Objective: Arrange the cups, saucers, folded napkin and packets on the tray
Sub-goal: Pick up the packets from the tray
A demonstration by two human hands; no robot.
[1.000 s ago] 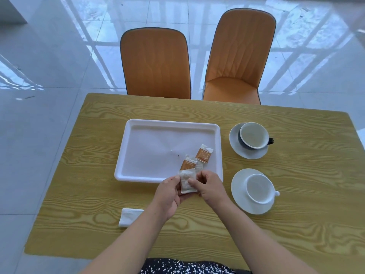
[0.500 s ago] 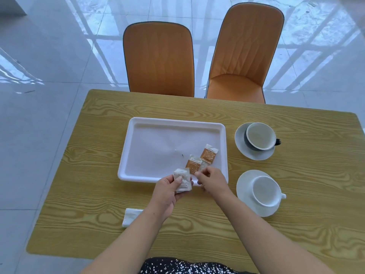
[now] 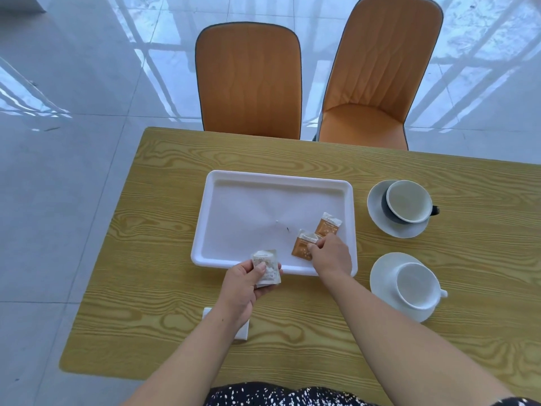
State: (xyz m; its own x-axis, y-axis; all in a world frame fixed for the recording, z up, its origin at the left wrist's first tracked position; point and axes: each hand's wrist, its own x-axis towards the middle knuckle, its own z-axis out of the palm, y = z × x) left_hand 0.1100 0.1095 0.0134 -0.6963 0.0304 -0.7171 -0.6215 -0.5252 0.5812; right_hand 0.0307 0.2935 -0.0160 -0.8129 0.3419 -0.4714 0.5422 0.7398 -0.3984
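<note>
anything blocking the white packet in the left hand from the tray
Nothing visible. The left hand holds the white packet at the near rim of the tray, bare floor just beyond. The right hand pinches the nearer orange packet, further right.

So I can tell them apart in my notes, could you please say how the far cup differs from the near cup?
The far cup is dark outside with a dark handle; the near cup is white all over. The far cup stands level with the middle of the tray; the near cup stands by its near right corner. Both are upright and empty, handles pointing right.
</note>
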